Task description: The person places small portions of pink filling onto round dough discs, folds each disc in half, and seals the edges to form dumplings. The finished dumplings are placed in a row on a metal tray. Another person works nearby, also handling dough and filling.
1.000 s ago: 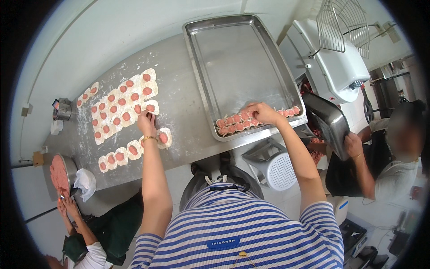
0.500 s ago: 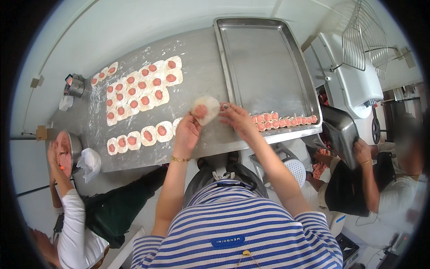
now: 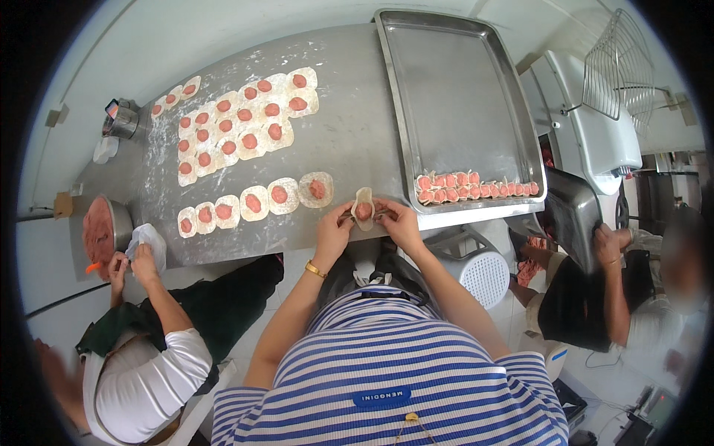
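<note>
My left hand (image 3: 336, 229) and my right hand (image 3: 400, 223) pinch opposite sides of a round dough wrapper (image 3: 364, 195) above the table's near edge. Pink meat filling (image 3: 364, 212) shows in its middle, and the sides are drawn up around it. Left of my hands lies a row of flat wrappers topped with filling (image 3: 253, 204), the closest one (image 3: 316, 190) by my left fingers. Farther back is a block of similar topped wrappers (image 3: 239, 123). To the right, a large metal tray (image 3: 454, 89) holds two rows of shaped dumplings (image 3: 476, 187) along its near side.
A metal bowl of pink meat (image 3: 100, 227) stands at the table's left end. There, a co-worker's hands (image 3: 137, 264) hold a white plastic bag (image 3: 155, 241). On the right another person's hand (image 3: 608, 245) grips a dark tray (image 3: 569, 215), beside a grey stool (image 3: 483, 279) and white machine (image 3: 587, 141).
The wrapper has come down and right, toward the table's near edge. My right hand has closed on its other side, folding it upward. The left co-worker's hands have left the bowl for the bag.
</note>
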Demonstrator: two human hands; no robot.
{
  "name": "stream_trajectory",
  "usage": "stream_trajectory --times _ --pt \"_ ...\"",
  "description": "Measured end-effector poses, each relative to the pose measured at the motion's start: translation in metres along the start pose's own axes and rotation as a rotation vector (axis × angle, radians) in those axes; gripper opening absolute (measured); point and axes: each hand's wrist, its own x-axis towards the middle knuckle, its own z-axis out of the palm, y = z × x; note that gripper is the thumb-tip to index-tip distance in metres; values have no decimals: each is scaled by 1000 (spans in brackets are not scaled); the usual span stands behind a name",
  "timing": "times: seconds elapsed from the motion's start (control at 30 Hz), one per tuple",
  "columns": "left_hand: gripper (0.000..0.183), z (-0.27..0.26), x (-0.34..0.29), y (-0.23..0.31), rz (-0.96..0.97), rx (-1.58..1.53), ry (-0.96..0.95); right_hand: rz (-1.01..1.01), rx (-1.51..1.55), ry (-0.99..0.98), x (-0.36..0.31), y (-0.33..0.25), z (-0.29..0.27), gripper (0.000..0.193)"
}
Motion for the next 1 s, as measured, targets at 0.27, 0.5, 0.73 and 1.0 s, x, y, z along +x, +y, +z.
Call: stream_trajectory --times 0.27,0.5,0.73,1.0 --pt "12 -1 7 4 -131 -321 -54 92 180 53 1 7 4 21" --pt "12 3 2 15 -109 -531 -10 85 597 -35 -14 -44 0 32" --pt "19 0 -6 21 -85 -517 -105 -99 165 52 -3 -12 -9 25" --pt "8 -1 2 24 204 108 -72 -268 -101 -17 -6 -27 -13 36"
